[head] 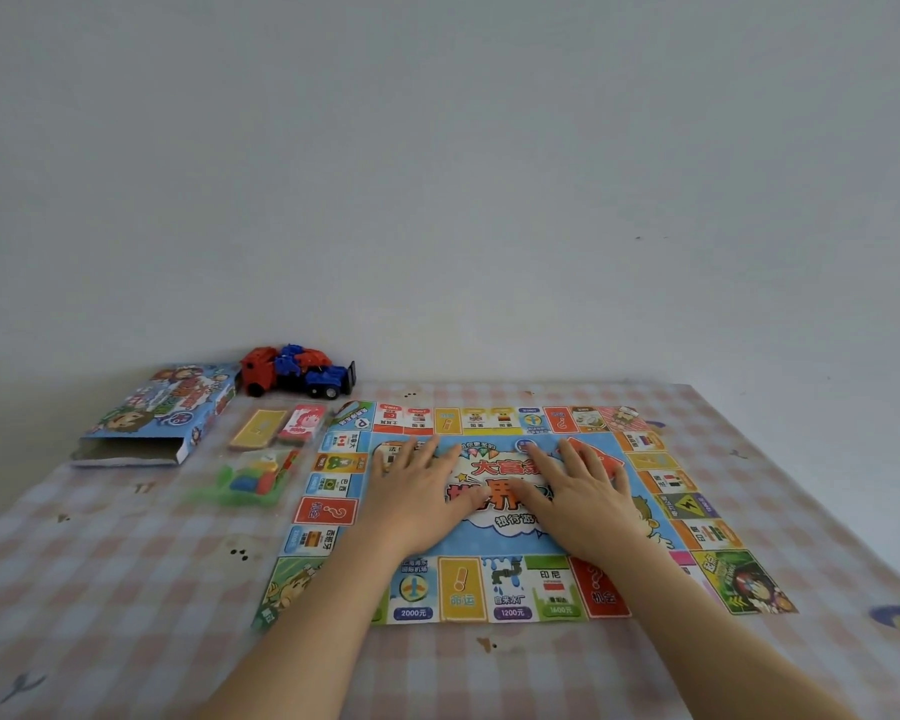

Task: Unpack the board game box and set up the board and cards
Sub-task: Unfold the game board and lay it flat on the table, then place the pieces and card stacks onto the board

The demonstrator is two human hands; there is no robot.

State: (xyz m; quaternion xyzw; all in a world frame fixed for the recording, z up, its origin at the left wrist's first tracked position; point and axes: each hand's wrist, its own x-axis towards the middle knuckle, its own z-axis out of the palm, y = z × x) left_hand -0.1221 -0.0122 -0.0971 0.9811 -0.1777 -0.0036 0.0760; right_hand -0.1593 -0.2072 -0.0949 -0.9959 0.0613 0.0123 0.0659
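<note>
Head view: straight, spread fingers [423,452] of the left hand [417,493] and the right hand [588,491] lie flat, palms down, grasping nothing, pressing on the middle of the game board [510,589]. Both forearms reach forward side by side. The board is a thin, rectangular printed sheet spread flat on the bench [126,589], which has a pink-and-white checked cloth. Left of the left fingers lie a clear bag of coloured plastic pieces [255,480], a yellow card stack [258,428] and a red card stack [302,423]. Further left the cardboard game box [152,413] lies with its near end open, a red-and-blue toy truck [297,374] beyond it.
</note>
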